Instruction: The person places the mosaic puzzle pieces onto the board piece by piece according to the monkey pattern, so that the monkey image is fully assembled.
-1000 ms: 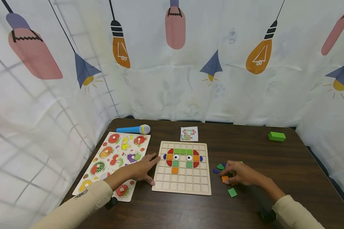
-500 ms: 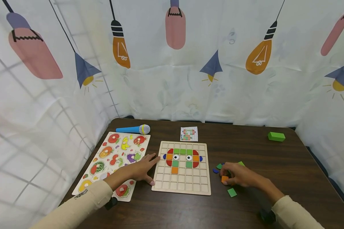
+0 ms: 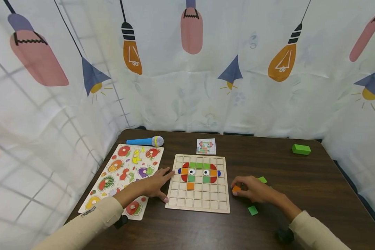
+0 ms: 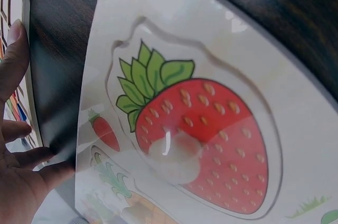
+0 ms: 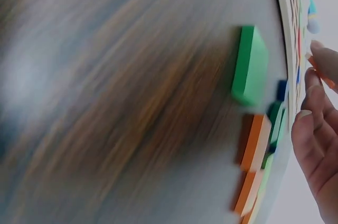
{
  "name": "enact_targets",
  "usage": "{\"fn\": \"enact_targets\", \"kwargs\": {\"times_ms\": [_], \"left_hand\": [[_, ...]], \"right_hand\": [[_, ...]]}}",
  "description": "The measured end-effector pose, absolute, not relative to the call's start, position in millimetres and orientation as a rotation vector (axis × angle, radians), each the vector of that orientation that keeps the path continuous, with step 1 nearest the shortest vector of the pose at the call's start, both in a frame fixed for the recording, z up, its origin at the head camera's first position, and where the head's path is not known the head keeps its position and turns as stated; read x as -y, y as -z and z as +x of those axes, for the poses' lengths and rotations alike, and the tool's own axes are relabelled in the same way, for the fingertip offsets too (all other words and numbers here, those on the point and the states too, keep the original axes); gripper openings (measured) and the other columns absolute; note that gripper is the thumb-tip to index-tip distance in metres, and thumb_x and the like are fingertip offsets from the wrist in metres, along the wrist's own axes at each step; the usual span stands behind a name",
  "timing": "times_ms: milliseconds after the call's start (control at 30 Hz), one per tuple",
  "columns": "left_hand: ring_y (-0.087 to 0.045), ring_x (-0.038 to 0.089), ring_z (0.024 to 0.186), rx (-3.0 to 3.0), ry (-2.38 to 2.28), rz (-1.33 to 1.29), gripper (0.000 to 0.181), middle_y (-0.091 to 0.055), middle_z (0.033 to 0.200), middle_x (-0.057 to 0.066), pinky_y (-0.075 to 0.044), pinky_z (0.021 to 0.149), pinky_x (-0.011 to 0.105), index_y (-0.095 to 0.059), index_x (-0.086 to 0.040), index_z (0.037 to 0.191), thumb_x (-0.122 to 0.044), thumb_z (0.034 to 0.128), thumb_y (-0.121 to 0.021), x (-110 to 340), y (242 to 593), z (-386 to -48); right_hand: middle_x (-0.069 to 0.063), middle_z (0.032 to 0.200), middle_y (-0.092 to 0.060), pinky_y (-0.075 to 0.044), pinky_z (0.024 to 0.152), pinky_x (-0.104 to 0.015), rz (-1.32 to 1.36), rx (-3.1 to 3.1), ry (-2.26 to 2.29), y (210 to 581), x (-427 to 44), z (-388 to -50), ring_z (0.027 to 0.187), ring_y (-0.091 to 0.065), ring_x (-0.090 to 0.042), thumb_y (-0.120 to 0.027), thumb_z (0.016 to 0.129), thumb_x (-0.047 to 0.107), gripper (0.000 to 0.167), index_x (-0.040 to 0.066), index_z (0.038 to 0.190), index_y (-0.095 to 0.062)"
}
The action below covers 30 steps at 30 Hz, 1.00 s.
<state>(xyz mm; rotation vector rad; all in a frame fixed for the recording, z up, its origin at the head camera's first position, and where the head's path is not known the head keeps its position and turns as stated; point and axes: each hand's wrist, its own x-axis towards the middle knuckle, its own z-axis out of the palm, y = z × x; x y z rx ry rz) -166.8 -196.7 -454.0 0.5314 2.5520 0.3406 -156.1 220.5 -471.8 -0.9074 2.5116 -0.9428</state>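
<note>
A wooden grid board (image 3: 197, 203) lies mid-table with coloured tiles forming two eyes, red ears, a green top and a lone orange square in its cells. My left hand (image 3: 156, 184) rests at the board's left edge, fingers spread and touching it. To the right of the board, my right hand (image 3: 257, 189) pinches an orange square tile (image 3: 236, 189) between thumb and fingers. In the right wrist view the same orange tile (image 5: 320, 72) sits at the fingertips, above the table. A green square tile (image 3: 253, 210) lies below that hand, and a light green tile (image 3: 263, 180) behind it.
A fruit puzzle board (image 3: 107, 165) lies under the left forearm. Farther back are a blue toy microphone (image 3: 143, 141), a pattern card (image 3: 206, 146) and a green block (image 3: 301, 149). Loose orange tiles (image 5: 255, 142) lie near the right hand.
My right hand has picked the orange tile from the loose pieces and moved left toward the board with it. The left hand has stayed in place.
</note>
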Motion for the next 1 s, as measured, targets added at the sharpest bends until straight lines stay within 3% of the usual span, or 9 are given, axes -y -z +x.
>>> {"fn": "enact_targets", "kwargs": {"times_ms": [300, 567, 767, 1000], "left_hand": [[-0.017, 0.04, 0.154, -2.553, -0.337, 0.534, 0.105, -0.017, 0.167, 0.014, -0.035, 0.114, 0.061, -0.025, -0.022, 0.16, -0.049, 0.0765, -0.083, 196.9, 455.2, -166.9], [-0.015, 0.041, 0.154, -2.554, -0.333, 0.548, 0.105, -0.016, 0.167, 0.015, -0.034, 0.115, 0.06, -0.025, -0.021, 0.16, -0.047, 0.0765, -0.084, 197.8, 452.9, -166.3], [-0.015, 0.041, 0.154, -2.551, -0.332, 0.553, 0.106, -0.016, 0.167, 0.016, -0.034, 0.115, 0.06, -0.025, -0.019, 0.16, -0.046, 0.0766, -0.084, 197.9, 451.5, -165.9], [-0.016, 0.04, 0.154, -2.555, -0.315, 0.547, 0.106, -0.016, 0.167, 0.015, -0.034, 0.115, 0.059, -0.024, -0.021, 0.16, -0.046, 0.0766, -0.084, 197.7, 451.7, -165.5]], "right_hand": [[0.01, 0.076, -0.054, -0.042, 0.056, -0.019, -0.96, -2.469, 1.06, 474.6, -187.5, -158.3, 0.064, -0.047, -0.001, -0.075, 0.091, 0.032, 0.026, 0.014, 0.109, -0.07], [0.009, 0.083, -0.057, -0.042, 0.059, -0.018, -0.987, -2.425, 1.1, 475.2, -157.2, -160.0, 0.068, -0.049, -0.003, -0.073, 0.093, 0.028, 0.022, 0.012, 0.109, -0.071], [0.007, 0.085, -0.057, -0.042, 0.06, -0.018, -0.944, -2.433, 1.109, 476.8, -138.5, -159.9, 0.069, -0.05, -0.004, -0.072, 0.093, 0.033, 0.032, 0.009, 0.113, -0.072], [0.003, 0.095, -0.064, -0.045, 0.062, -0.019, -0.881, -2.415, 1.143, 475.5, -120.7, -163.5, 0.074, -0.052, -0.007, -0.071, 0.094, 0.021, 0.032, 0.005, 0.122, -0.071]]}}
